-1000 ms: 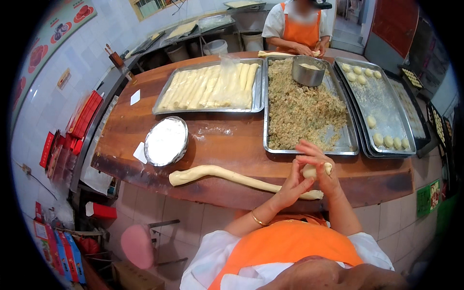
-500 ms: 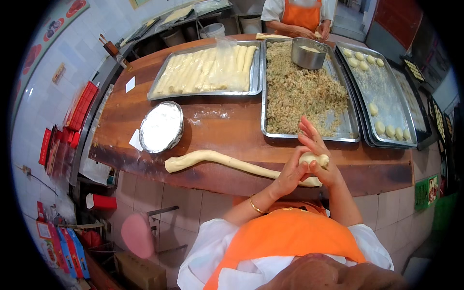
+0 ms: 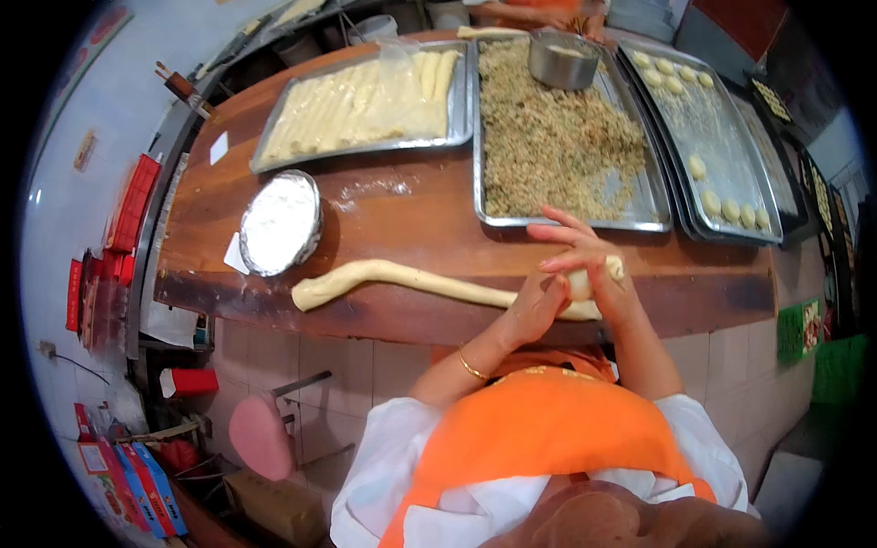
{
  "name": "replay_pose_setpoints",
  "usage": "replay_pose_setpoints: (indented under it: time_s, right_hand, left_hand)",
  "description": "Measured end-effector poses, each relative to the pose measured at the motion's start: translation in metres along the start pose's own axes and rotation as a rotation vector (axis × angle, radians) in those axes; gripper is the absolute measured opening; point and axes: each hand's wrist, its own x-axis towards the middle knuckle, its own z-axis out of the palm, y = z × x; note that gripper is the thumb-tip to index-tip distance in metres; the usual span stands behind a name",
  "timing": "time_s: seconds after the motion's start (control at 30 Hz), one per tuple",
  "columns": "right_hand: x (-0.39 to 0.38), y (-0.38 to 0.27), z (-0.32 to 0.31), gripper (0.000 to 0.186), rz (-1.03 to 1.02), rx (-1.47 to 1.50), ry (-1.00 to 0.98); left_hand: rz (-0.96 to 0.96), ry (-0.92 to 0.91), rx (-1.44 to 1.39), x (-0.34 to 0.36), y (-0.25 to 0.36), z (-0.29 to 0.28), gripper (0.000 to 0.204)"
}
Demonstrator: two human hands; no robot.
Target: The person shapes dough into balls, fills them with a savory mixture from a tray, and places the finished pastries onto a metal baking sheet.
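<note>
Just above the near edge of the wooden table, my two hands press together around a small, pale dough ball [image 3: 580, 284]. My left hand [image 3: 532, 310] cups it from the left with the thumb up against it. Around its right side wraps my right hand [image 3: 610, 281], whose long fingers reach leftward over the top; a nub of dough pokes out of this hand's grip. The palms hide much of the ball. A long dough rope [image 3: 393, 272] lies along the table's near edge, its right end beneath my hands.
Ahead sits a tray of crumbly filling [image 3: 548, 137] with a metal pot [image 3: 563, 60] in it. Left of it are a tray of dough rolls [image 3: 356, 105] and a bowl of white flour [image 3: 281, 222]. Stacked trays with dough balls [image 3: 703, 137] stand right. A co-worker's arm [image 3: 521, 13] shows beyond.
The whole view has shifted, so the table sits higher and further left. My right fingers have tipped leftward over the dough ball, and my hands have turned around it. The rope lies still.
</note>
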Motion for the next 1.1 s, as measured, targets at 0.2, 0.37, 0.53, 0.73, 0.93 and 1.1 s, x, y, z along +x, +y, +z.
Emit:
replay_pose_setpoints:
  time_s: [0.2, 0.37, 0.53, 0.73, 0.93, 1.1]
  right_hand:
    - [-0.006, 0.007, 0.003, 0.069, 0.044, 0.147, 0.068]
    - [-0.005, 0.001, -0.002, 0.066, 0.060, 0.153, -0.049]
    - [-0.013, 0.025, -0.010, 0.067, 0.048, 0.163, -0.073]
    - [-0.005, 0.003, 0.008, 0.070, 0.042, 0.099, 0.021]
    - [-0.015, 0.019, -0.003, 0.072, 0.104, 0.111, 0.059]
    - [-0.011, 0.012, 0.007, 0.071, 0.082, 0.099, 0.044]
  left_hand:
    - [0.275, 0.310, 0.052, 0.011, 0.029, 0.046, 0.064]
    - [0.123, 0.134, -0.034, 0.004, 0.025, 0.019, 0.061]
    - [0.464, 0.498, 0.150, 0.029, 0.018, 0.055, 0.057]
    - [0.065, -0.140, 0.033, 0.003, 0.002, -0.020, 0.058]
    - [0.329, 0.360, 0.163, 0.018, 0.028, 0.051, 0.062]
    - [0.022, 0.111, -0.033, 0.004, 0.023, 0.016, 0.057]
